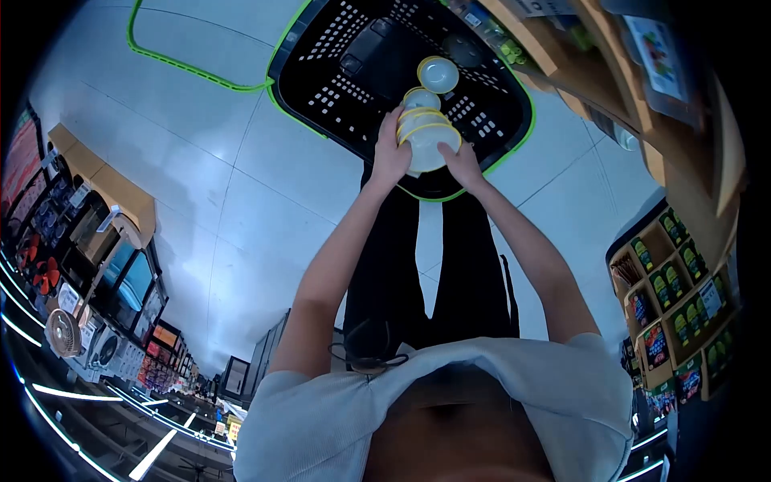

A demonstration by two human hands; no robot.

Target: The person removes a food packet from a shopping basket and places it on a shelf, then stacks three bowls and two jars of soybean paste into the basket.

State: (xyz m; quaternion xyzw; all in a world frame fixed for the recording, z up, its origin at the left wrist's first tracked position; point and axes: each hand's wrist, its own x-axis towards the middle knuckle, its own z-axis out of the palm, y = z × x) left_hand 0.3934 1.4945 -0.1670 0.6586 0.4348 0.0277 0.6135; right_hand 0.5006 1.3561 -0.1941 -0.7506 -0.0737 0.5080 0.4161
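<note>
Between my two hands is a stack of white bowls (427, 148) with yellow rims, tilted over the near part of a black basket (323, 50) with a green edge. My left hand (391, 150) grips the stack's left side, fingers wrapped behind it. On the right side my right hand (461, 165) holds it, thumb laid over the nearest bowl. Just beyond the stack is another white bowl (422, 99), partly covered by it. One more yellow-rimmed bowl (438, 75) sits farther inside the basket.
The basket's green handle (201, 75) swings out to the left above the pale floor (241, 161). Wooden shelves (598, 60) with goods run close along the right. A rack of small packets (675, 281) stands lower right. Display shelving with fans (64, 331) lines the left.
</note>
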